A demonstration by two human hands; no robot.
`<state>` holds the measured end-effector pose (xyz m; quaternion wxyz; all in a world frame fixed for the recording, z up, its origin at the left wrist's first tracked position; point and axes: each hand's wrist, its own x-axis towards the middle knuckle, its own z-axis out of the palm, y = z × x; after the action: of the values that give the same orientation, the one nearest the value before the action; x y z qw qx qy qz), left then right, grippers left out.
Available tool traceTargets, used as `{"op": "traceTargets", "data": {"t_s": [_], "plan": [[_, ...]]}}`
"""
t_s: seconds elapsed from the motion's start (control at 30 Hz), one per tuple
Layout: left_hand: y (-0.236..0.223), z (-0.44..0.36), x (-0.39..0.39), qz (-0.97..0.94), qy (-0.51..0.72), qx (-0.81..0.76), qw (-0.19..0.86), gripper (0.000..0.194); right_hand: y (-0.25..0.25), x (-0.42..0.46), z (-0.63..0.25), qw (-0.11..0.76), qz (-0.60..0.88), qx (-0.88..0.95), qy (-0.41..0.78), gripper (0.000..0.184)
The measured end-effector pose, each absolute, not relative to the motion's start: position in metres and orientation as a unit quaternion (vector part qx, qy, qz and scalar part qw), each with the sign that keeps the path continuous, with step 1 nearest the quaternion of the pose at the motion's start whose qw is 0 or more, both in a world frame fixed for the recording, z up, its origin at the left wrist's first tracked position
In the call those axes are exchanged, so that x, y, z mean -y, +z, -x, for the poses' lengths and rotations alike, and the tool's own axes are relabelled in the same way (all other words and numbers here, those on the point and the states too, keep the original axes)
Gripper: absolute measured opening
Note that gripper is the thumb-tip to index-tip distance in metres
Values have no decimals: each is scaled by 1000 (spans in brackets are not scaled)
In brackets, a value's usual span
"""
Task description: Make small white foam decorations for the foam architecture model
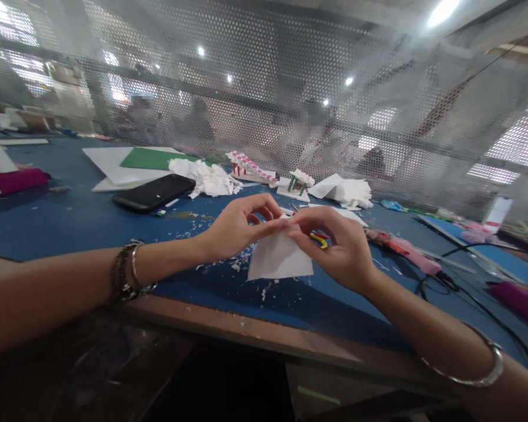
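A piece of white paper hangs tilted between my hands, just above the blue tabletop, its wide edge towards me. My left hand pinches its upper edge from the left between thumb and fingertips. From the right, my right hand closes thumb and fingers on the same upper edge, the fingertips of both hands meeting. Yellow-and-red handles of some tool show partly behind my right hand. Small white paper scraps are scattered on the table under and around the paper.
A black phone, crumpled white paper and a green sheet lie left of centre. Small pink-and-white pieces stand at the back by a perforated metal screen. A pink glue gun with a black cord lies right.
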<state>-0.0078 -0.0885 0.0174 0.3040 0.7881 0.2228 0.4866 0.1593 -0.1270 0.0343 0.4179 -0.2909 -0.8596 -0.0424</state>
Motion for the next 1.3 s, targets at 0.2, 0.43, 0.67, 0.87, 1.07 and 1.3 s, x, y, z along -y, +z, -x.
{"op": "traceTargets", "data": {"t_s": [0.2, 0.43, 0.67, 0.87, 1.07, 1.3], "plan": [[18, 10, 86, -815, 433, -231, 308, 18, 37, 128, -160, 378, 298, 868, -120, 3], [20, 7, 86, -797, 414, -214, 384, 13, 38, 127, -165, 355, 289, 875, -155, 8], [17, 7, 85, -779, 404, -227, 423, 18, 40, 127, -165, 360, 278, 870, -193, 7], [18, 5, 87, -744, 421, -224, 467, 13, 40, 130, -162, 371, 334, 853, -153, 5], [17, 5, 86, -739, 416, -228, 479, 10, 37, 126, -163, 358, 356, 859, -81, 7], [21, 6, 87, -739, 398, -242, 486, 5, 41, 129, -165, 300, 331, 877, -179, 11]]}}
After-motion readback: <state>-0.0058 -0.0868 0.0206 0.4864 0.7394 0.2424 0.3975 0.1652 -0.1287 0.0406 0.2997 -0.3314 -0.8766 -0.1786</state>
